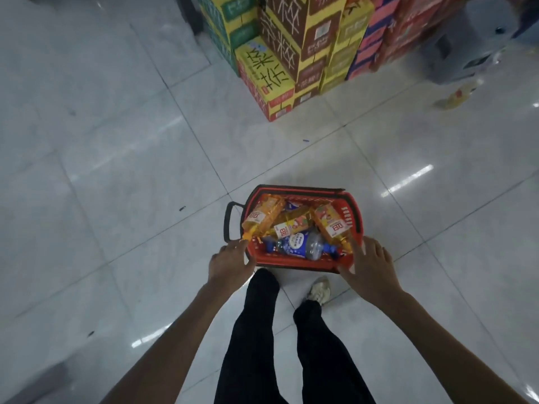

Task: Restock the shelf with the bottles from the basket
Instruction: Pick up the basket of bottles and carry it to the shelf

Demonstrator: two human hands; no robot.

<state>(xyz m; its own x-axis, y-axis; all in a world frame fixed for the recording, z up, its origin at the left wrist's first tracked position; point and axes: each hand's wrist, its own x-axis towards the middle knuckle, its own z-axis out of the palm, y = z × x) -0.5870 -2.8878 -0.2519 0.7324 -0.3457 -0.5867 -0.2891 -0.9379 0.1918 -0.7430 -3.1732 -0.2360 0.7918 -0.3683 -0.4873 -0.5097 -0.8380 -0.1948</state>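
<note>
Looking straight down, saw a red basket point(354, 220) standing on the pale tiled floor point(116, 170), just ahead of two legs in black trousers point(256, 330) and one light shoe point(320, 290). Held both arms stretched down to the near side of the basket.

Kept the left hand point(229, 265) at the near-left corner of the basket, touching the rim, thumb along the edge. Could not tell whether clasping the rim or only resting on it, tips hidden behind the knuckles.

Kept the right hand point(372, 271) at the near-right corner of the basket, fingers point(356, 248) spread and rather straight, lying released over the rim and not closed round anything, thumb against the near wall.

Found the bottles inside the basket, all lying down: three orange bottles point(264, 214) with yellow and red labels, caps pointing toward the near side, and one clear bottle point(297, 245) with a blue label, lying across the near end.

Noted a black handle point(229, 221) folded out at the left side of the basket.

Saw, well beyond the basket, a stack of yellow, brown and red cartons point(294, 53). Saw also, far beyond the basket to the right, a yellowish bottle point(455, 97) on the floor, too blurred to describe better.
</note>
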